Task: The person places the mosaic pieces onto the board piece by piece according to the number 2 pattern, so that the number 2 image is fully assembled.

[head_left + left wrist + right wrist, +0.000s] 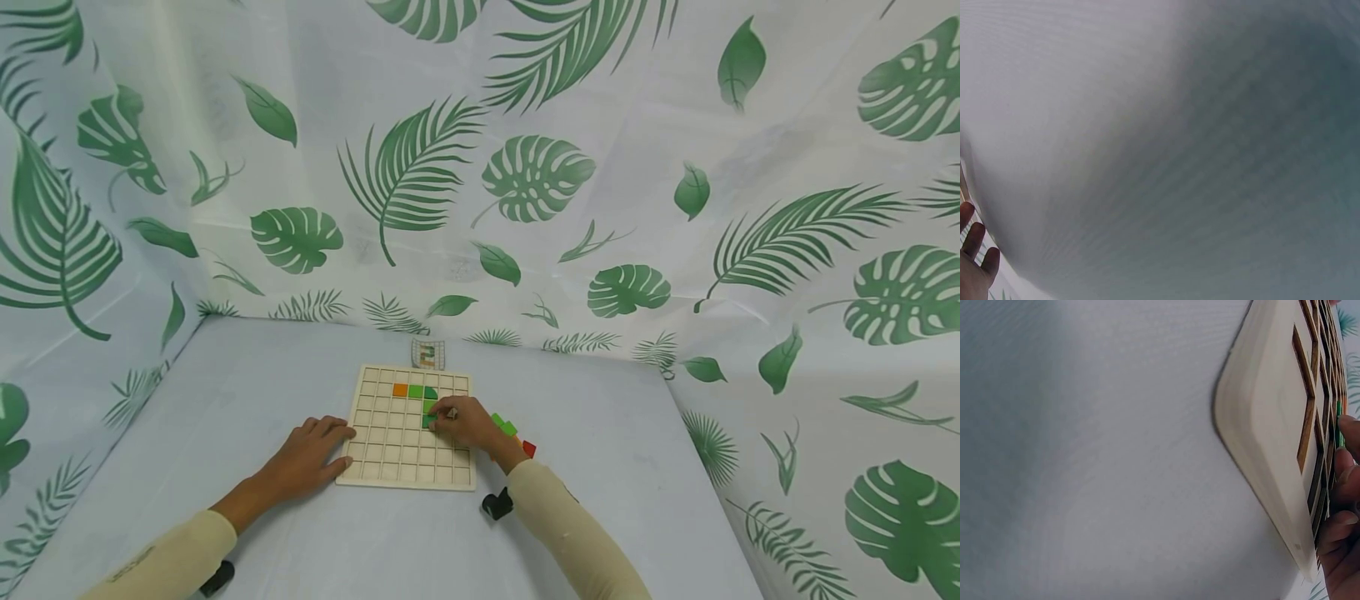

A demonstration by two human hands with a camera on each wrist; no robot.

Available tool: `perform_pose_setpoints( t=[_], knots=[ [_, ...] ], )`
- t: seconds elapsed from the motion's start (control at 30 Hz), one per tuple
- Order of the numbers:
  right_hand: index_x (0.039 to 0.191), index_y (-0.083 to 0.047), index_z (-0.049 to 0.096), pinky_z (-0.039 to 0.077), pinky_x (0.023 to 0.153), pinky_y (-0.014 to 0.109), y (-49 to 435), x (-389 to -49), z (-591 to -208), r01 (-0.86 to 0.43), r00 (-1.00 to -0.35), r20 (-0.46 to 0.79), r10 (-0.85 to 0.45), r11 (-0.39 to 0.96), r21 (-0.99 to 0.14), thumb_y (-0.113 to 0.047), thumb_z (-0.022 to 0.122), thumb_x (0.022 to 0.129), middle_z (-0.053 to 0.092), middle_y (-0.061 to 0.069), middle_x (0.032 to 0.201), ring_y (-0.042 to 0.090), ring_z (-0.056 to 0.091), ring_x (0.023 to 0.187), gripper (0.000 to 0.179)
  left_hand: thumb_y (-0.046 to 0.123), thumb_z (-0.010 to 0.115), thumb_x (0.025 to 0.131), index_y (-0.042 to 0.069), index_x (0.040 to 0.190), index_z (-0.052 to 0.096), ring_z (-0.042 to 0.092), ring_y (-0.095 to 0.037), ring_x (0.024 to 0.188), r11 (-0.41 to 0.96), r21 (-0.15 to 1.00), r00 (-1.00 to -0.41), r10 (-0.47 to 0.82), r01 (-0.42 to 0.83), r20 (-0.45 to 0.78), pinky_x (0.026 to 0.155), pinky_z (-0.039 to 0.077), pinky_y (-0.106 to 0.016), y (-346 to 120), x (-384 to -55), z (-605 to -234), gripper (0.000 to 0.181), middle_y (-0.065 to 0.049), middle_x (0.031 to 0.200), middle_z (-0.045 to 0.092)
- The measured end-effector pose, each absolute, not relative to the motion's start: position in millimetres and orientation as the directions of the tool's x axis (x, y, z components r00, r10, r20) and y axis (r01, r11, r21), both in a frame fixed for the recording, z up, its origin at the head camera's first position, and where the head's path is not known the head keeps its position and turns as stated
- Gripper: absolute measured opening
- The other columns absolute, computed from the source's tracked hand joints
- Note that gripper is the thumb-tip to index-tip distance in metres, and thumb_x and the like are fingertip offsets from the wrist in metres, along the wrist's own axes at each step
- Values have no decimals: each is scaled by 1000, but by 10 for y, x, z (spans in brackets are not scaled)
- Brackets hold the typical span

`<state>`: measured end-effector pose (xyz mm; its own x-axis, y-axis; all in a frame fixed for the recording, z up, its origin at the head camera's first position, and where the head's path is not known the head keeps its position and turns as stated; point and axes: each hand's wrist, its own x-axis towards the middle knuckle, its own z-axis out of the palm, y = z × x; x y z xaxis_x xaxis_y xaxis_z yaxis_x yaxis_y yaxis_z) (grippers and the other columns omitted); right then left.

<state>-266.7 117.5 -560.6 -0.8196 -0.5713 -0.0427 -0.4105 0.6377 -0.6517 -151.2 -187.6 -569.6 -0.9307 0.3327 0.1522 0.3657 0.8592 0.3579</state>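
Note:
A square pale wooden board (pixel 382 457) with a grid of raised lines lies on the table. An orange tile (pixel 401 390), a light green tile (pixel 416 391) and a dark green tile with a rounded corner (pixel 430 392) sit in a row in its upper cells. Below them come another light green tile (pixel 428 407) and a dark green tile (pixel 427 422). My right hand (pixel 467 423) has its thumb and fingers curled at this lower dark green tile, pinching it over its cell. My left hand (pixel 311 454) rests with spread fingers along the board's left edge.
Right of the board, partly behind the right wrist, lie loose green tiles (pixel 504 424) and a red tile (pixel 528 449). A small card with a coloured grid pattern (pixel 428 355) lies beyond the board's far edge. Leaf-printed sheeting (pixel 420 275) surrounds the white table (pixel 600 467).

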Motion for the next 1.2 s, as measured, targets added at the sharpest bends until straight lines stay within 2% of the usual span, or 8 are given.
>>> perform_pose_setpoints(
  t=[1.2],
  knots=[
    [112,-13,74,48,84,28,1154,-2666,-5607,-407,-820,-72,-568,665,-626,-21,73,94,64,-7,92,8,57,90,20,30,71,94,11,130,63,54,-30,116,853,368,-929,332,370,166,92,45,-51,-1873,-1497,-5668,42,-10,133,58]
  ],
)
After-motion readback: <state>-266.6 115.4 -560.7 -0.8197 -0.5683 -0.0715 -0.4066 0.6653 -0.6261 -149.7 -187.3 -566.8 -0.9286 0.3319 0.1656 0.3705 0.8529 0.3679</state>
